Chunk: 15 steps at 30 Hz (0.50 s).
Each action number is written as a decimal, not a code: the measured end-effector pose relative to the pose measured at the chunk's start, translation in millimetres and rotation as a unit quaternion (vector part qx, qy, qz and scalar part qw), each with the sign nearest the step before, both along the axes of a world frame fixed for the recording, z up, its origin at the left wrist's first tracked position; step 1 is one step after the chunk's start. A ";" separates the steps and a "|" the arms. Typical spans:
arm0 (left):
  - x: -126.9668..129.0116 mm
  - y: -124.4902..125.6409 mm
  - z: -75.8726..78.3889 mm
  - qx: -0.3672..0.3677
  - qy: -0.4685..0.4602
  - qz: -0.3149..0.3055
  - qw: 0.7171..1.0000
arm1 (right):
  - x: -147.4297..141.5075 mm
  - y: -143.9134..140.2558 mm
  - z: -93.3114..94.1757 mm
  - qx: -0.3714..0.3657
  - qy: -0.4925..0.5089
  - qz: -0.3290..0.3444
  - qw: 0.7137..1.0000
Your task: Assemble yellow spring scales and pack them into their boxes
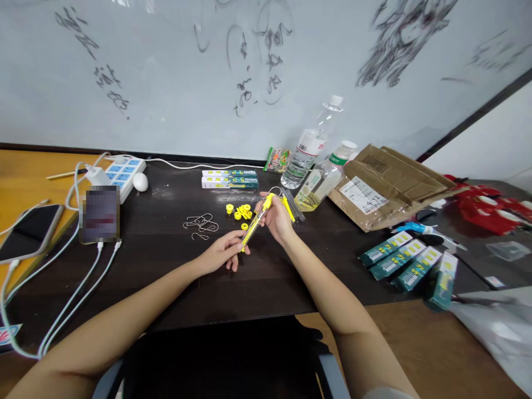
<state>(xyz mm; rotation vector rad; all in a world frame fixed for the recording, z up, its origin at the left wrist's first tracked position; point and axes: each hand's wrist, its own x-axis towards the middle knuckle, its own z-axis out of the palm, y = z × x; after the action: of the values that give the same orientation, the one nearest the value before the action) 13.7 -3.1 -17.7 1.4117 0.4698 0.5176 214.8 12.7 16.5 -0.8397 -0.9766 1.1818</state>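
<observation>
Scrawled black marker runs across the whiteboard (166, 83) behind the dark table (199, 302), where two bottles stand near a flattened cardboard box (378, 183). Above the tabletop, right in front of the person, a slim clear-and-yellow tube (254, 224) slants between both hands, the left hand (223, 250) pinching its lower end and the right hand (279, 219) closed around its yellow upper end. Just left of it lie small yellow pieces (243, 212) and bent wires (202, 223), with two slim boxes (230, 179) behind.

A scribbled whiteboard (166, 83) stands at twelve o'clock, pale wall (501, 124) at two, brown floor (440, 343) at four, dark table (266, 293) mid-dial.
</observation>
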 end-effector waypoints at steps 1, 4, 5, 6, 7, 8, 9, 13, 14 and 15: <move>0.0 0.2 0.3 -0.002 -0.003 -0.003 1.000 | 0.5 -0.3 0.5 0.006 -0.007 -0.004 1.000; 0.0 1.0 1.2 -0.005 -0.006 -0.003 1.000 | 0.5 -1.2 1.6 0.028 -0.021 -0.016 0.999; 0.0 1.2 1.5 -0.007 -0.005 -0.003 1.000 | 0.3 -1.3 1.8 0.034 -0.023 -0.019 0.999; -0.1 1.4 1.7 -0.007 -0.005 -0.002 1.000 | 0.2 -1.4 1.9 0.037 -0.025 -0.021 0.999; -0.2 1.5 1.8 -0.008 -0.004 0.000 1.000 | 0.1 -1.5 2.0 0.039 -0.027 -0.024 0.999; -0.3 1.6 1.8 -0.007 -0.004 0.002 1.000 | 0.2 -1.5 2.1 0.039 -0.030 -0.027 0.998; -0.4 1.6 1.7 -0.007 -0.003 0.003 1.000 | 0.3 -1.7 2.2 0.039 -0.032 -0.029 0.998; -0.3 1.4 1.4 -0.004 -0.005 0.005 1.000 | 1.6 -3.5 4.2 0.041 -0.037 -0.015 0.998; -0.2 1.3 1.4 -0.005 -0.008 0.009 1.000 | 1.8 -4.2 5.1 0.042 -0.035 -0.009 0.998; -0.1 1.1 1.5 -0.007 -0.011 0.013 1.000 | 2.0 -4.8 5.9 0.042 -0.031 -0.005 0.999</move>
<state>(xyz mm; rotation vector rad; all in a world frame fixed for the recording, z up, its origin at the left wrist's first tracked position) 13.5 -1.9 -16.2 1.3875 0.4745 0.5495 216.8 7.9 22.4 -0.8166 -1.0656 1.1042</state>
